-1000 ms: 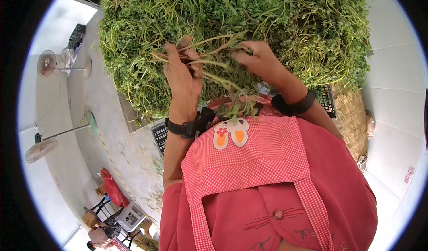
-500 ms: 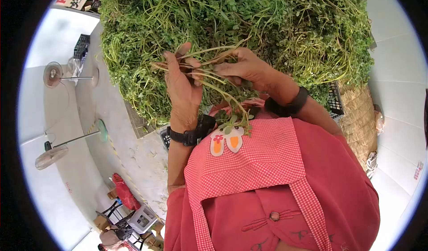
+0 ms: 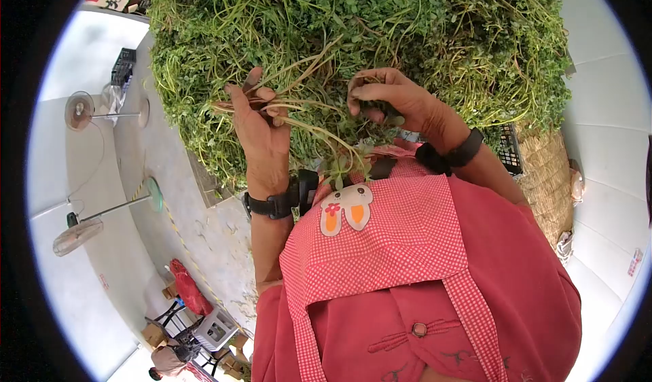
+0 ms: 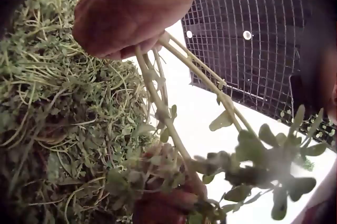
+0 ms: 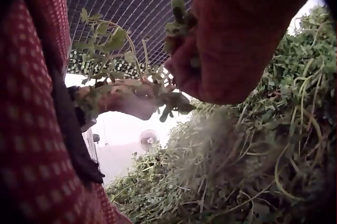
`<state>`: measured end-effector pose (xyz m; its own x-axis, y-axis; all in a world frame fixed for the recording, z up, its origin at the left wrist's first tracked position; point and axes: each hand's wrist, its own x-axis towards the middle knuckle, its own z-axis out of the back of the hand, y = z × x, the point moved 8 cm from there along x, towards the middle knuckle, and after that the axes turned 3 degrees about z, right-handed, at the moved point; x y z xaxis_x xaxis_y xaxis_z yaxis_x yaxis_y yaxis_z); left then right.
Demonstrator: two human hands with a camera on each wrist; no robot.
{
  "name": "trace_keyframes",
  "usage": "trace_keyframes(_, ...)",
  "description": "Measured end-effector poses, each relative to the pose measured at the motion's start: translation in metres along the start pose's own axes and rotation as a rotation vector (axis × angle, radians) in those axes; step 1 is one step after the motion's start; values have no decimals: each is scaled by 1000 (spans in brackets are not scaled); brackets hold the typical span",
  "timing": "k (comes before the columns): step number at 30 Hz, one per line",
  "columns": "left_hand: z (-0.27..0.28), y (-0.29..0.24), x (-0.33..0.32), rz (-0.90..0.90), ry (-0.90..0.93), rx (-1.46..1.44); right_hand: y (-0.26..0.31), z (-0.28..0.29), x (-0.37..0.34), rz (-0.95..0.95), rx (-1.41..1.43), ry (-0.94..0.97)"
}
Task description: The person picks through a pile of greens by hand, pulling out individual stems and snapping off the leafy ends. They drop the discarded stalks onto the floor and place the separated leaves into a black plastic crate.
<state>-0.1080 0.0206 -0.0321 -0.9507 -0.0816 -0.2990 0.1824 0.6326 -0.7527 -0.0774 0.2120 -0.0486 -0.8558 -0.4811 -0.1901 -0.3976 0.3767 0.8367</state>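
My left hand grips a small bunch of long pale stems in the head view; their leafy ends hang toward the apron. To its right, my right hand is curled, apart from the left, with some green leaves in its grasp. In the right wrist view, leaves poke out of the right fist. The left wrist view has stems running down from the left hand. Behind both hands lies a large heap of green plants.
A black crate shows under the heap's right side, beside a woven straw surface. Two standing fans are on the left. A person is at the lower left, near a grey crate.
The right hand met the left hand's stems half a second ago and has since drawn away to the right. The left hand has shifted slightly left, still gripping its bunch.
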Motion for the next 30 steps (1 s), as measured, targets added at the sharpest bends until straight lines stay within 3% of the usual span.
trace_keyframes(6,6,15,10,57,88,-136,-5,-10,2,-43,-77,57)
trace_keyframes(8,-2,22,8,135,219,-281,-9,-13,7,-46,-115,107)
trace_keyframes(18,-6,30,3,158,140,-242,-31,-32,9,-227,6,358)
trace_keyframes(21,2,31,9,136,158,-212,-39,-22,15,-177,5,288)
trace_keyframes(23,-1,21,12,129,326,-319,-39,-14,15,-166,16,218)
trace_keyframes(27,2,11,15,58,267,-268,-32,-7,14,-174,111,107)
trace_keyframes(30,3,15,13,20,151,-183,-37,-15,12,-236,127,139)
